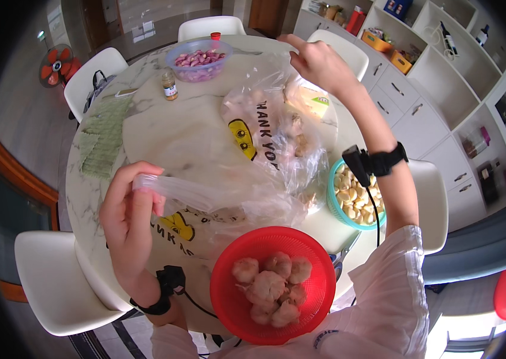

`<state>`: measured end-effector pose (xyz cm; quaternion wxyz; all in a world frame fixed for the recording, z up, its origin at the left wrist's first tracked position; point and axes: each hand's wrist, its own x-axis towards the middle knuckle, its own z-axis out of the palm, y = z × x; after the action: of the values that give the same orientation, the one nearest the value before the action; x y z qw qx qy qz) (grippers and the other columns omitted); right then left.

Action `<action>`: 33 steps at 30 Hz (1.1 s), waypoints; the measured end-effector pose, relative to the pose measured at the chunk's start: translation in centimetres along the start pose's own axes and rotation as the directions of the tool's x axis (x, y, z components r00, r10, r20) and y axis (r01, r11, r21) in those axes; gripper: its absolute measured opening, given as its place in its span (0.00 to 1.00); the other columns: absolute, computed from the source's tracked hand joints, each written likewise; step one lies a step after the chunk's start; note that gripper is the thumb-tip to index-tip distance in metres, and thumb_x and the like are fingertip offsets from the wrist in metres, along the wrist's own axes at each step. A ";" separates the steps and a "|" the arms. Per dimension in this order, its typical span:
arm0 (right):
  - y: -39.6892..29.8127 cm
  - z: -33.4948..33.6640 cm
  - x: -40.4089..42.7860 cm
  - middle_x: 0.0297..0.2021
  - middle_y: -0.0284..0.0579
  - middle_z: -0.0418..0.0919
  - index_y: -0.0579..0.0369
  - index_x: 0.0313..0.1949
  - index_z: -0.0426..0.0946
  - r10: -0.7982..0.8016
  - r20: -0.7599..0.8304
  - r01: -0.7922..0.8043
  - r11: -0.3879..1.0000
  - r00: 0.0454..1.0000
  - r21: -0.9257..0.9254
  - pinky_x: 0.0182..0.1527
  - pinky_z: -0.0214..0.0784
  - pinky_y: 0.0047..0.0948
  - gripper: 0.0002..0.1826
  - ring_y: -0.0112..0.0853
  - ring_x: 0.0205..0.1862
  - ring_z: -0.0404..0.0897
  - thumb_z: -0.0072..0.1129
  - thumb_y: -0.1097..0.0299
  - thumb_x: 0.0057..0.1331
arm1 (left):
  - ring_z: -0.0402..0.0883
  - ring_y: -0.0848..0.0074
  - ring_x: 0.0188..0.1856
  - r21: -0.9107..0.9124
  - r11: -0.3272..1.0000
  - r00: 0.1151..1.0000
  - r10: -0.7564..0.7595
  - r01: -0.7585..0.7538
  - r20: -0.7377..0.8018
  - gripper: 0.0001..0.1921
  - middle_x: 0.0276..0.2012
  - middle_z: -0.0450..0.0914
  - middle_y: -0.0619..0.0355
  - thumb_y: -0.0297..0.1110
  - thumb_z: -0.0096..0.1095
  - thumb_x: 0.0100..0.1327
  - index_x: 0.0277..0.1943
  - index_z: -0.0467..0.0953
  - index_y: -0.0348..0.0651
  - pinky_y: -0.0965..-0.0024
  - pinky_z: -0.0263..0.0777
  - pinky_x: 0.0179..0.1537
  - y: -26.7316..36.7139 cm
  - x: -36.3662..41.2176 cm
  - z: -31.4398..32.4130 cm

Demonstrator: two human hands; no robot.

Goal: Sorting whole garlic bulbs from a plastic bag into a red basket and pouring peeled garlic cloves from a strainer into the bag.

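Observation:
My left hand (129, 211) pinches the handle of a thin clear plastic bag (181, 193) printed with black letters and a yellow face, stretched across the near part of the table. My right hand (316, 63) is raised over the far right side, fingers bent, above a second printed bag (253, 134) that holds garlic and a yellowish packet (313, 101); whether it touches anything cannot be told. Close to my body, a red plastic colander (226, 291) holds several whole garlic bulbs (266, 287). Peeled cloves (356, 197) fill a turquoise basket (331, 199) below my right forearm.
On the round marble-patterned table (145, 134) stand a bowl of peeled shallots (197, 63), a spice jar (169, 86), a red-capped container (215, 37) and a green cloth (105, 134). Scissors (343, 256) lie beside the colander. White chairs (55, 278) surround the table.

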<state>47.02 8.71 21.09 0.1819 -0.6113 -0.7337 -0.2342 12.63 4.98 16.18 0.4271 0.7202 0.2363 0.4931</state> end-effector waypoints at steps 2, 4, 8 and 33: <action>-2.8 -1.6 -2.3 0.21 0.46 0.76 0.57 0.44 0.69 0.143 0.049 -0.148 0.983 0.989 0.112 0.27 0.68 0.27 0.14 0.35 0.19 0.75 0.48 0.72 0.56 | 0.62 0.85 0.22 0.025 1.000 1.000 0.006 -0.007 0.019 0.08 0.21 0.64 0.62 0.22 0.39 0.60 0.39 0.68 0.34 0.84 0.56 0.25 -0.3 -0.4 -0.2; -5.3 -2.2 -5.2 0.22 0.48 0.75 0.60 0.42 0.69 0.338 0.542 -0.518 0.827 0.769 0.218 0.31 0.68 0.30 0.15 0.39 0.24 0.76 0.50 0.68 0.56 | 0.62 0.86 0.22 0.031 1.000 1.000 0.005 -0.005 0.019 0.08 0.21 0.64 0.62 0.22 0.39 0.60 0.39 0.68 0.34 0.83 0.56 0.25 0.2 -0.7 -0.6; -7.2 4.1 -10.2 0.34 0.55 0.74 0.59 0.52 0.62 0.200 0.599 -0.452 0.839 0.775 0.304 0.40 0.65 0.33 0.25 0.36 0.38 0.74 0.51 0.61 0.57 | 0.61 0.86 0.22 0.034 0.999 1.000 0.009 -0.009 0.001 0.08 0.21 0.63 0.63 0.21 0.38 0.60 0.39 0.68 0.34 0.83 0.57 0.26 1.0 -1.0 -0.9; -8.3 2.5 -19.2 0.23 0.54 0.74 0.63 0.21 0.72 0.254 0.590 -0.409 0.901 0.766 0.144 0.36 0.67 0.37 0.04 0.46 0.32 0.74 0.48 0.78 0.49 | 0.60 0.86 0.23 -0.090 0.996 0.995 0.033 -0.024 0.095 0.07 0.21 0.64 0.63 0.25 0.40 0.62 0.39 0.67 0.34 0.83 0.56 0.25 0.9 -0.8 -0.4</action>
<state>42.51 -6.66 7.33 0.0784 -0.7436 -0.6579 0.0906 11.89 4.04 16.56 0.4623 0.7268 0.1831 0.4738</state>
